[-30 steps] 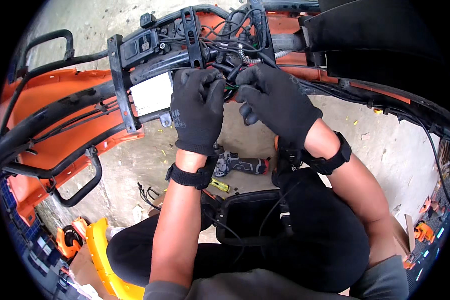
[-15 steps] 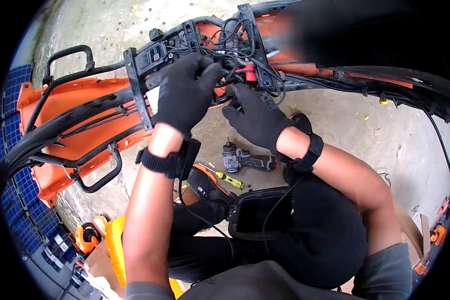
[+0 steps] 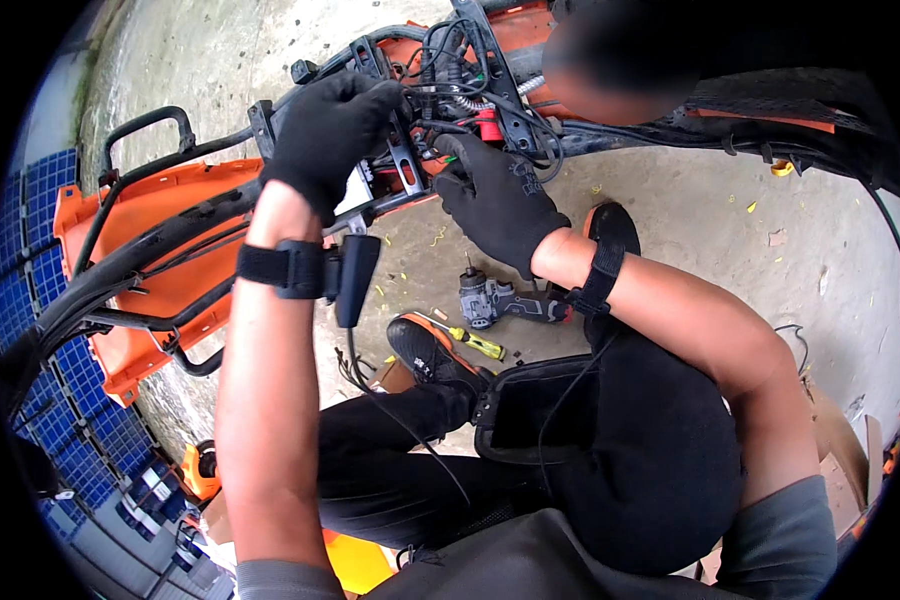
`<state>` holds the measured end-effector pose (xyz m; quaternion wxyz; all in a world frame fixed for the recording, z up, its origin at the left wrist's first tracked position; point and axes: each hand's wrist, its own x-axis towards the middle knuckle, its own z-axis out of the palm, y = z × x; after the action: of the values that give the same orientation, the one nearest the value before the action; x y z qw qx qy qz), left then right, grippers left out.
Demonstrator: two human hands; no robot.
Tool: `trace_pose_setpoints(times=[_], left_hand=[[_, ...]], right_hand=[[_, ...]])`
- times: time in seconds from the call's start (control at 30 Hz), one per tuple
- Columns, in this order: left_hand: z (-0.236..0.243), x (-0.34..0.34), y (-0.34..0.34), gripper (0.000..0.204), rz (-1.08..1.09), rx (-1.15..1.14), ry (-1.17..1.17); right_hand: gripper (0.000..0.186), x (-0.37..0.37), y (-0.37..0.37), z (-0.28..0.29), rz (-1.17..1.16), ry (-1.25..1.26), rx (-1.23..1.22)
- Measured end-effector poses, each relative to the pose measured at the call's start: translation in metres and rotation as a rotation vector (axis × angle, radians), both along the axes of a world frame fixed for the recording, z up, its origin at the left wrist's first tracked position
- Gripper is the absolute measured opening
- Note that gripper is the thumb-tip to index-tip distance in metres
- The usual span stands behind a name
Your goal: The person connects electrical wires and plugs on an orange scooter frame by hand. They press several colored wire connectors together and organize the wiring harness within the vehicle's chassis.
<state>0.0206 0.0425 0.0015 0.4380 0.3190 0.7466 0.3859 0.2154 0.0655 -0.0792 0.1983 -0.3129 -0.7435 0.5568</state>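
My left hand [image 3: 325, 140], in a black glove, is closed at the upper part of a black metal frame [image 3: 515, 110] threaded with black cables; what its fingers hold is hidden. My right hand [image 3: 495, 205], also gloved, has its fingers curled below the wiring, beside a red rubber cap [image 3: 487, 125] and a green wire [image 3: 450, 159]; I cannot make out what is in them. A white object [image 3: 355, 190] shows behind my left wrist.
Orange body panels [image 3: 145, 235] and black tubes extend leftward. A grey cordless drill [image 3: 500, 305] and a yellow-handled screwdriver [image 3: 480, 343] lie on the concrete floor beside my shoe [image 3: 430, 355]. Cardboard [image 3: 840, 450] is at right, a yellow plastic part [image 3: 355, 565] low down.
My left hand has moved up and leftward from the middle of the wiring. My right hand has shifted down and left, uncovering the red cap. The view has shifted slightly.
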Motion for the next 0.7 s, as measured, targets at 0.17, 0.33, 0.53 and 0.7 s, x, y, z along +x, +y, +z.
trace_pose_setpoints(times=[0.17,0.33,0.53,0.7], left_hand=[[0.005,-0.004,-0.018,0.013,0.059,0.056,-0.044],[0.006,-0.03,-0.026,0.023,-0.098,0.098,-0.075],[0.005,-0.034,-0.023,0.025,-0.177,0.168,-0.319],[0.009,-0.03,-0.017,0.024,-0.181,0.168,-0.257]], right_hand=[[0.043,-0.009,0.003,0.014,0.083,-0.289,-0.007],[0.042,-0.016,0.003,0.019,0.046,-0.255,-0.003],[0.043,-0.03,0.0,-0.001,-0.015,-0.091,0.059],[0.047,-0.037,0.007,0.002,-0.041,-0.085,-0.084]])
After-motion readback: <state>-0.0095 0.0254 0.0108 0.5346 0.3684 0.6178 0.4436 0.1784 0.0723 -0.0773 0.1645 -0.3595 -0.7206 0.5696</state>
